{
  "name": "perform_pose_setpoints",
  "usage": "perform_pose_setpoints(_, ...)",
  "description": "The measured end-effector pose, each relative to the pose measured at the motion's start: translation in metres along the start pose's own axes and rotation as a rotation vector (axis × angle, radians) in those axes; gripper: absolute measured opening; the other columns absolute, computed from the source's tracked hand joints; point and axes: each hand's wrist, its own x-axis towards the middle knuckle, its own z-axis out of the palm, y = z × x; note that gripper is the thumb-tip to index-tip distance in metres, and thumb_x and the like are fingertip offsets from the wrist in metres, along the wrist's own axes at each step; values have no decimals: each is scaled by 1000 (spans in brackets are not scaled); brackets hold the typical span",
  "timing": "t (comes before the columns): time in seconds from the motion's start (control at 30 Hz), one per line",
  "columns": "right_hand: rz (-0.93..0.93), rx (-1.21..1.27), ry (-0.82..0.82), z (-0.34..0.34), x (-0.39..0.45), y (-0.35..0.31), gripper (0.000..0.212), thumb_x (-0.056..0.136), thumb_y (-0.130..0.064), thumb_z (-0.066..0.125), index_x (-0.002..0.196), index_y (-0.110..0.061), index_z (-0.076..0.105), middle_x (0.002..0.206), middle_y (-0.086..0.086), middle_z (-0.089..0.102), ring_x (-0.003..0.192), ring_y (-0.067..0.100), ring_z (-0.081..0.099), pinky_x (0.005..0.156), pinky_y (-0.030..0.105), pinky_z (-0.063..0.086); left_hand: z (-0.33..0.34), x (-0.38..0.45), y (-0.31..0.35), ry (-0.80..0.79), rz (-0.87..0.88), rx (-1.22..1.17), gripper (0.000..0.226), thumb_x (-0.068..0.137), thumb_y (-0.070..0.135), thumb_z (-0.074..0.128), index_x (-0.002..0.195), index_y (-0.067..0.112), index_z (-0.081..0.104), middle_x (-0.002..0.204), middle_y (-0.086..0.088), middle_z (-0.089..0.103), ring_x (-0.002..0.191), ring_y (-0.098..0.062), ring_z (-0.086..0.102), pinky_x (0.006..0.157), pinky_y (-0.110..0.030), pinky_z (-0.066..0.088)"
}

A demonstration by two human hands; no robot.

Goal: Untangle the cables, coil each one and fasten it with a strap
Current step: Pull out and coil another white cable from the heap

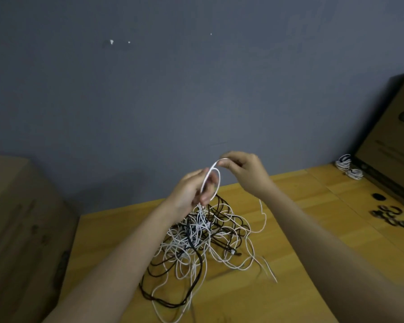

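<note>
— What did the head view show at the middle of the frame?

— Both hands were raised above the table [313, 206]; the left hand [191, 190] had its fingers curled round a white cable [210, 180], gripping a small loop of it; the right hand [245, 170] pinched the top of the same loop between thumb and fingertips, just to the upper right of the left hand; the two hands were close together, joined by the loop, though not touching each other as far as I could tell.

— And where did the white cable go from there?

— It dropped from the left hand down into the tangle of cables [201, 248] lying on the table in the lower centre of the frame; black and white strands were mixed there, looping over one another; several white ends trailed out towards the lower right, and a black loop spread towards the bottom of the frame.

— Anything coiled?

— At the far right edge, two small white coiled cables [349, 167] lay side by side on the table, just beside a brown cardboard box [392, 145]; below them, in the right of the frame, some small dark straps [392, 217] lay in a loose cluster; they were blurred, so I could not tell their count.

— The rest?

— A grey wall [149, 89] filled the upper frame; another brown box [21, 217] stood at the lower left, beside the table's edge.
</note>
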Motion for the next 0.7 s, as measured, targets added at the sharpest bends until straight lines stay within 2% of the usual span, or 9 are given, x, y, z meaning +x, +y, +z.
perform_pose_setpoints(0.1,180,197,-85,25,-12,14,18,98,-20,51,94,-19,68,61,2,43,52,6,37,52,17,33,-7,-5,-2,7,43,-124,41,104,24,22,79,8,50,43,5,35,39,-10,30,45,-20,31)
perform_pose_setpoints(0.17,282,239,-174,50,-30,27,22,101,-25,44,97,-28,64,60,3,41,47,5,34,47,18,29,-12,-4,-3,58,77,-198,38,104,23,23,84,7,51,46,7,34,39,-7,28,46,-19,33)
perform_pose_setpoints(0.23,350,178,-281,75,-52,35,26,103,-32,38,108,-26,63,60,-3,44,44,2,34,47,22,30,-16,2,-3,156,111,-190,34,105,22,24,87,9,50,47,10,35,40,-5,28,48,-19,32)
perform_pose_setpoints(0.3,324,11,-420,92,-73,35,33,104,-35,34,124,-21,56,64,-7,50,48,7,40,49,27,32,-19,12,-4,275,146,-24,32,106,22,24,88,12,48,49,9,41,42,-5,36,52,-20,37)
perform_pose_setpoints(0.4,16,-461,-537,96,-88,23,34,104,-35,33,125,-13,47,81,10,64,63,27,57,54,34,39,-30,31,-16,346,134,285,28,106,22,25,86,15,44,64,4,59,53,-5,58,65,-19,49)
perform_pose_setpoints(0.47,-281,-598,-418,87,-85,13,18,99,-24,48,105,-9,54,75,9,64,57,29,59,48,33,44,-40,36,-31,245,41,517,26,105,25,25,87,17,42,73,2,66,62,-8,64,73,-27,49)
perform_pose_setpoints(0.53,-475,-602,-255,68,-70,10,9,89,-14,54,91,-12,63,70,3,63,51,22,58,40,30,47,-47,31,-44,118,-46,701,27,105,30,25,91,18,45,73,5,66,61,-12,61,72,-31,46)
perform_pose_setpoints(0.6,-479,-558,-140,41,-46,14,23,90,-25,48,92,-16,70,74,1,66,58,20,62,44,28,48,-46,20,-48,32,-83,740,35,105,33,26,95,13,52,60,5,60,50,-8,51,59,-26,43)
perform_pose_setpoints(0.7,-210,-350,-99,11,-17,19,24,91,-34,57,94,-18,74,80,-3,67,71,13,62,62,31,49,-34,-1,-41,-32,-100,479,43,105,32,24,83,9,53,43,8,41,40,-5,34,49,-18,32)
